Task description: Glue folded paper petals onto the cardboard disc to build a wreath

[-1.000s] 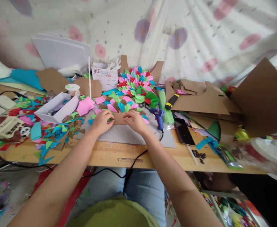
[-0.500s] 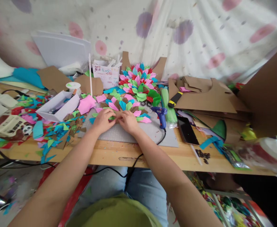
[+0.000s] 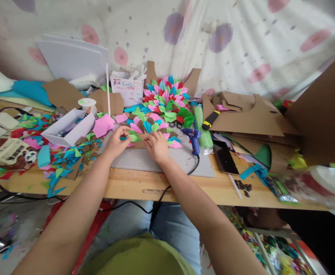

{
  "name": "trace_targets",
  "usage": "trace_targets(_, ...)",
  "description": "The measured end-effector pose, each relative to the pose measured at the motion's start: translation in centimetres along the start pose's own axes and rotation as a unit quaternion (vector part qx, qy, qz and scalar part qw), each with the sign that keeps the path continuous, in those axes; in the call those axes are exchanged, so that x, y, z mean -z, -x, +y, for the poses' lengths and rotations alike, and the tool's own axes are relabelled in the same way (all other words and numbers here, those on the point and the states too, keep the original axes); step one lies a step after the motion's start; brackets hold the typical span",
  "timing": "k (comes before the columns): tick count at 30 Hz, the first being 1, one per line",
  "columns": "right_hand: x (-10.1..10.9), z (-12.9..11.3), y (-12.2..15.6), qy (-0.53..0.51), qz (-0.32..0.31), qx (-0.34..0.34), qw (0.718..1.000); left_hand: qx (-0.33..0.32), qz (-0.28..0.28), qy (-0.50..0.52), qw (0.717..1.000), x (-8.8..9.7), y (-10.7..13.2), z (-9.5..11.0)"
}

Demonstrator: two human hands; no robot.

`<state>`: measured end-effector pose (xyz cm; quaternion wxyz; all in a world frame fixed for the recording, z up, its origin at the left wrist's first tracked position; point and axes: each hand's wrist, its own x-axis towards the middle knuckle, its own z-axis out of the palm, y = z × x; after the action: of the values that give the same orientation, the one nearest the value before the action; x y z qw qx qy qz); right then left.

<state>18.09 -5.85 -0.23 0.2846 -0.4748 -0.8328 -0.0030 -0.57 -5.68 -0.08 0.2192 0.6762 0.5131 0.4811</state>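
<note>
A cardboard piece covered with pleated paper petals point(image 3: 147, 127) in pink, blue, green and brown lies in front of me. At its left side my left hand point(image 3: 116, 142) grips the edge, thumb and fingers apart around green petals. My right hand point(image 3: 157, 147) is closed at the bare brown middle, fingertips pressed on the cardboard; what lies under them is hidden. Beneath the piece is a grey cutting mat point(image 3: 144, 160). A blue glue gun point(image 3: 194, 139) stands right of my right hand. Behind, a fuller petal-covered piece point(image 3: 166, 93) leans up.
Paper scraps point(image 3: 67, 156) and a white open box point(image 3: 68, 128) lie to the left. Rightward are a yellow-black cutter point(image 3: 211, 120), a phone point(image 3: 225, 157) and stacked cardboard point(image 3: 247, 118). The glue gun's black cord point(image 3: 194, 169) runs over the table's front edge.
My left hand has moved left, away from the middle, to the green petals. My right hand has stayed near the middle, its fingers now lying further over the cardboard.
</note>
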Motion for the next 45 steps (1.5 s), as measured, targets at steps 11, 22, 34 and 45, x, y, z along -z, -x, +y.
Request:
trace_targets(11, -0.8, -0.5, -0.3, 0.001, -0.071, -0.018, 0.997, -0.043, -0.073, -0.134, 0.987, 1.3, 0.0, -0.2)
trace_targets(22, -1.4, -0.4, -0.3, 0.016, -0.093, -0.026, 0.995, 0.003, 0.031, -0.139, 0.99, 1.3, -0.3, -0.5)
trace_targets(34, -1.4, -0.4, -0.4, 0.019, -0.09, -0.013, 0.996, 0.019, 0.215, -0.104, 0.971, 3.5, -0.8, -1.2)
trace_targets(45, -1.3, -0.4, -0.3, 0.016, -0.09, -0.005, 0.996, 0.025, 0.087, -0.115, 0.989, 2.7, -0.7, -2.6)
